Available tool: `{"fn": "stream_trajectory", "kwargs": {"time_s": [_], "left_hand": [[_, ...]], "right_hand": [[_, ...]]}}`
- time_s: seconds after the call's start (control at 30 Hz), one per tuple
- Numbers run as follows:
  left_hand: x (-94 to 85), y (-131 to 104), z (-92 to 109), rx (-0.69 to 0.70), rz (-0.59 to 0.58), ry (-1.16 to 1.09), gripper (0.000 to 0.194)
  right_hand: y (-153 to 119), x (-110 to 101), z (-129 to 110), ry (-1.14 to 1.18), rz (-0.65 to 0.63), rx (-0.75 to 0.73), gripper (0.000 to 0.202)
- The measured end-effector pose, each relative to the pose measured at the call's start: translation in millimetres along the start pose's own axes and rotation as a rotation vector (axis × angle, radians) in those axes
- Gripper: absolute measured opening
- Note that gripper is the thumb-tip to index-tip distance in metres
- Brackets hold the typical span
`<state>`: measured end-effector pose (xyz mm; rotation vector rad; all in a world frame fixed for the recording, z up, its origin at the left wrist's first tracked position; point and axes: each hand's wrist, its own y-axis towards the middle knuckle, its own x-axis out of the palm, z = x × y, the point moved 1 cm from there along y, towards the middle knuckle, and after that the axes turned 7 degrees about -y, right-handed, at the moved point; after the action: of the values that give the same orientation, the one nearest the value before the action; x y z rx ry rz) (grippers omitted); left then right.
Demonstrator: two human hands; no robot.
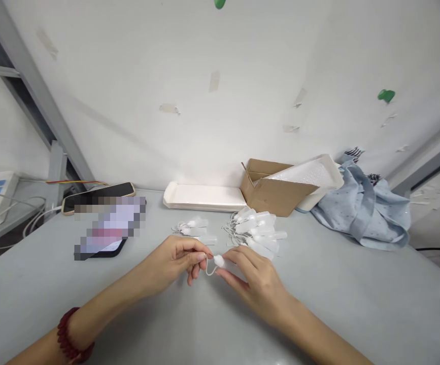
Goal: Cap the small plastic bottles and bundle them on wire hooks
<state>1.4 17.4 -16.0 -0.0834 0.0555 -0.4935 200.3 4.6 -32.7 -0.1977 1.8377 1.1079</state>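
My left hand [177, 259] is closed in a pinch on a thin white cord [210, 274], whose loop hangs below the fingertips. That cord joins a small white capped tube [218, 261], which my right hand [258, 278] grips between thumb and fingers; most of its body is hidden by them. Behind my right hand lies a pile of similar translucent tubes with white cords [260, 230]. A smaller group of tubes [195, 228] rests on the grey table just beyond my left hand.
Along the wall are a stack of flat white trays [204, 195], an open cardboard box [280, 195] with a white tray [314, 175] in it, and a bundled light-blue cloth [364, 208]. Two phones, one dark-screened [123, 191] and one lit [116, 223], lie left, near white cables [33, 220].
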Motion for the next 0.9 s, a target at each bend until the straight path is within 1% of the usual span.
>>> {"fn": "stream_trajectory", "kwargs": {"time_s": [0.27,0.47,0.63,0.77,0.9], "left_hand": [[0.2,0.3,-1.6,-0.001,0.011,-0.038,0.018],[-2.2,2.5,-7.5,0.024,-0.011,0.014,0.024],[-0.8,1.4,-5.5,0.027,0.012,0.061,0.024],[0.9,-1.4,-1.7,0.064,0.044,0.229,0.025],[1.9,-2.0,-3.6,0.180,0.057,0.518,0.025]], "right_hand": [[0.2,-0.8,-1.4,-0.003,-0.026,-0.007,0.013],[0.3,0.8,-0.8,0.007,-0.003,-0.024,0.015],[-0.8,1.0,0.7,0.033,-0.025,-0.026,0.015],[-0.9,0.2,0.8,0.022,-0.053,-0.030,0.016],[0.5,-0.5,0.9,-0.016,-0.116,-0.042,0.017]]}}
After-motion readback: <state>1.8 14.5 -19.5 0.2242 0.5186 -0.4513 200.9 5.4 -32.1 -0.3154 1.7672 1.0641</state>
